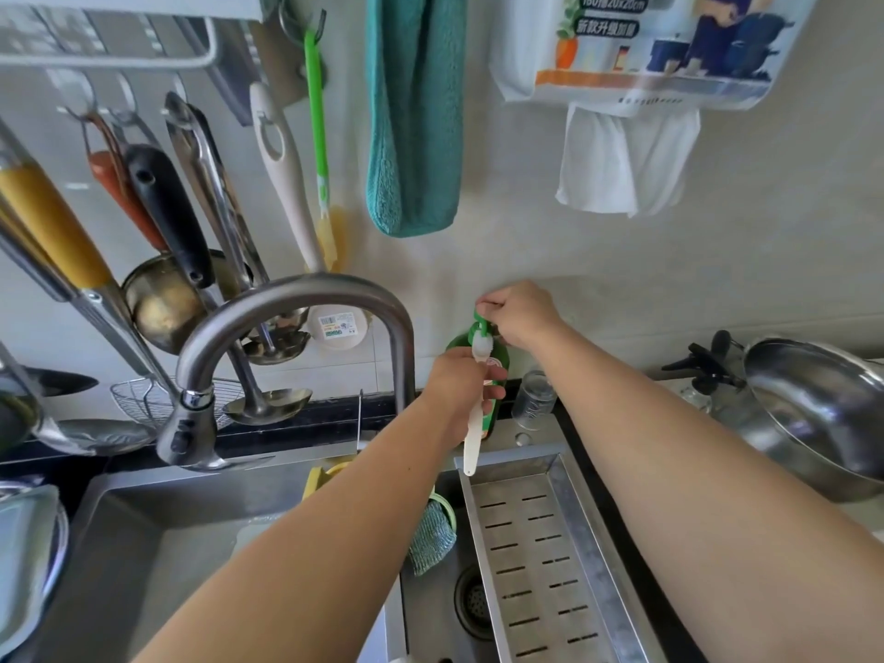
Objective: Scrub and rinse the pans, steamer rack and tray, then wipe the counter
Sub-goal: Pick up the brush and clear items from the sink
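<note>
The left hand (459, 375) holds a white brush (473, 433) under the soap bottle (497, 366). At its 1 o'clock, the right hand (516, 313) presses the green pump (480, 323), fingers curled over it.

Both bare forearms reach forward and away from the body, converging toward the far edge of the tabletop by the wall. The left hand (457, 382) is seen from the back, fingers curled round the white handle of a brush (474, 418), whose head stands up above the knuckles while the handle hangs below the palm. The right hand (519, 314) sits just beyond and above it, wrist bent downward, fingers bunched and pressing on the green pump top of a bottle (480, 327). The two hands are close together, nearly touching.
</note>
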Demonstrator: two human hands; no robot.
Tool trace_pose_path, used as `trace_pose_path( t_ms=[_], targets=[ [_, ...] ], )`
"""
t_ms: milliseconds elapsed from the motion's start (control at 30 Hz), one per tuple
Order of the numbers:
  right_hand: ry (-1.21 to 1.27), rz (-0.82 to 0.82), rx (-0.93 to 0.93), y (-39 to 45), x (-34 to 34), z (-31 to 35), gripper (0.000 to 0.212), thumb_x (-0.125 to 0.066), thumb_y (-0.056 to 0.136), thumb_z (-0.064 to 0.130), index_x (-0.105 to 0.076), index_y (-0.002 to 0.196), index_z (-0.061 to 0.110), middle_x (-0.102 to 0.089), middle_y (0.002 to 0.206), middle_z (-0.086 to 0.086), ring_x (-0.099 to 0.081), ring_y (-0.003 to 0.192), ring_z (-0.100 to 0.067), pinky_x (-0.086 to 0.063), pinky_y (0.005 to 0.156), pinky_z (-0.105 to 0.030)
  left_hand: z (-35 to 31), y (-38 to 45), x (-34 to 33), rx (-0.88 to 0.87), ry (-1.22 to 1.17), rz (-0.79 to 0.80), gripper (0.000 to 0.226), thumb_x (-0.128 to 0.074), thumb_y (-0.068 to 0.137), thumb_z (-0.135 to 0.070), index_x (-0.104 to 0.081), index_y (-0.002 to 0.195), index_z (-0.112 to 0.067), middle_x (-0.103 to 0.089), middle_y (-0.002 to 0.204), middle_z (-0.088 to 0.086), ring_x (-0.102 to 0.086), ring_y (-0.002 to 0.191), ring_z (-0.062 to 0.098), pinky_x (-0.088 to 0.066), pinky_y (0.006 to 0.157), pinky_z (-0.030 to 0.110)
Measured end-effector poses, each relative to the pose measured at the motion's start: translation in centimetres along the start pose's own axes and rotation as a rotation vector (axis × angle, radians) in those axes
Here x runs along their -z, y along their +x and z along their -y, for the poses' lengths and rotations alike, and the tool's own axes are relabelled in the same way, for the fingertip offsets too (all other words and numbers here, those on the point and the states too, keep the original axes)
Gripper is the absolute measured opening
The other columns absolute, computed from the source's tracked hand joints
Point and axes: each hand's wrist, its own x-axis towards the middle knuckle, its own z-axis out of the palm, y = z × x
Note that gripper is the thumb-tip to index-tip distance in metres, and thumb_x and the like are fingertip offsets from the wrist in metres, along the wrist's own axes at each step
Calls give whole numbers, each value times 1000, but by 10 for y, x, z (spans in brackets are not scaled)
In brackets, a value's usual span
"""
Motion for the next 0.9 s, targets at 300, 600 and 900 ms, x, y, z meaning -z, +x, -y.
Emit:
trace_pose_path(
  t_ms=[300,600,900],
  targets=[
    [26,-30,-10,3,-4,-4,22,-69,96,19,-76,115,12,-74,117,-9,-69,107,-25,-54,99,-41,0,0,6,0,32,20,27,-40,101,2,-59,106,-17,-69,93,11,-56,60,16,-40,51,26],
    [-32,-395,-5,-36,-17,-9,33,-53,103,28,-64,130,13,-67,129,-8,-60,119,-28,-45,97,-32,36,-40,48,49,-120,109,27,-43,102,2,-58,123,-5,-69,88,12,-56,58,18,-41,53,29],
    [-297,341,201,-161,-209,-1,49,-51,103,29,-39,150,20,-57,137,-2,-57,124,-25,-51,100,-44,152,-129,255,218,-211,-487,28,-41,97,5,-58,118,-1,-72,106,18,-52,55,20,-40,54,30]
  ],
)
